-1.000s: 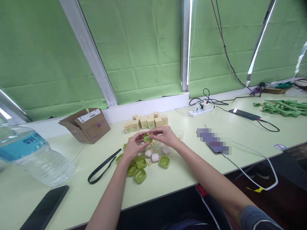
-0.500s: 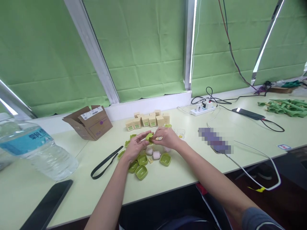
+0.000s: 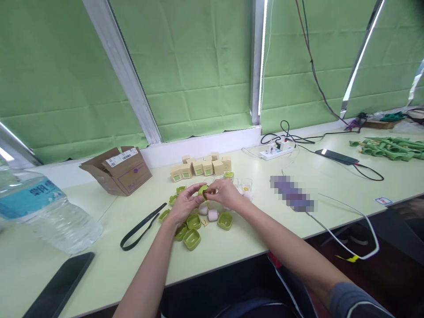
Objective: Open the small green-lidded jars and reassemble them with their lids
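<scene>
My left hand (image 3: 184, 206) and my right hand (image 3: 225, 194) meet above the table, both pinched on one small green plastic case part (image 3: 202, 190). Below them lie several green case halves (image 3: 192, 238) and small pale pink pieces (image 3: 212, 214). A row of small tan boxes (image 3: 198, 167) stands just behind my hands. Two small clear cups (image 3: 246, 183) sit to the right of my right hand.
A cardboard box (image 3: 117, 171) lies at the back left, a water bottle (image 3: 43, 212) on its side at far left, a dark phone (image 3: 58, 288) near the front edge. A black strap (image 3: 142, 226), power strip (image 3: 277, 153), cables, phones and green tubes (image 3: 391, 148) lie to the right.
The green part has been turned between my fingers from open side up to a tilted pose. Both hands stay together over the pile.
</scene>
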Motion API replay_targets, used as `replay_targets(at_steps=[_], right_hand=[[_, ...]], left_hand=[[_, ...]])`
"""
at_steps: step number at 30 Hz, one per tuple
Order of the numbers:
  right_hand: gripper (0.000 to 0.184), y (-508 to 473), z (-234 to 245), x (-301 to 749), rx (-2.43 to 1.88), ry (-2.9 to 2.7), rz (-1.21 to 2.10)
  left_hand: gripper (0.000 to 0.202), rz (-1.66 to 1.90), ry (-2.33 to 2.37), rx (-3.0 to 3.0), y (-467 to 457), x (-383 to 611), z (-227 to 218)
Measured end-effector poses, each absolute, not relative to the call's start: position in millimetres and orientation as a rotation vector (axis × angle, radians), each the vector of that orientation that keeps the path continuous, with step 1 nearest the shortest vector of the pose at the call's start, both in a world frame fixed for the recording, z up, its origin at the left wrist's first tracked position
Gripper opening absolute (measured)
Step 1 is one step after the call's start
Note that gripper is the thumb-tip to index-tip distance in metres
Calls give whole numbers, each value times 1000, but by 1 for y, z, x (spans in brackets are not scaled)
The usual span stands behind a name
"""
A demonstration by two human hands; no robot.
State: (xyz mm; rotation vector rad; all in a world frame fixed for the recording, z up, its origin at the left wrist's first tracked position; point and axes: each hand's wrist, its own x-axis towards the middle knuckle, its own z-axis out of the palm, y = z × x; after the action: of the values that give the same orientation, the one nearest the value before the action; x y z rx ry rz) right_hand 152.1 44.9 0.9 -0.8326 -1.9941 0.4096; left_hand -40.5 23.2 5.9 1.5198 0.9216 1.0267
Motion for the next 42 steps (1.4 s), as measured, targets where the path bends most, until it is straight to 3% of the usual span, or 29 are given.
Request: replay_targets(at_steps=[9, 18, 26, 35, 42], right_hand=[[18, 57, -3, 153, -726, -2022, 380], [11, 51, -2, 151, -686, -1742, 628], [25, 53, 6, 158, -811, -1738, 608], [18, 52, 5, 163, -803, -1915, 727], [23, 52, 5, 165, -756, -1893, 779]], left_hand=[[62, 1255, 1056, 1409, 37, -44, 0], [48, 1270, 924, 1152, 35, -38, -1], [36, 1314, 965, 1291, 35, -35, -2], [36, 1244, 1079, 1487, 30, -35, -1], [30, 1360, 1160, 1538, 29, -33, 3]])
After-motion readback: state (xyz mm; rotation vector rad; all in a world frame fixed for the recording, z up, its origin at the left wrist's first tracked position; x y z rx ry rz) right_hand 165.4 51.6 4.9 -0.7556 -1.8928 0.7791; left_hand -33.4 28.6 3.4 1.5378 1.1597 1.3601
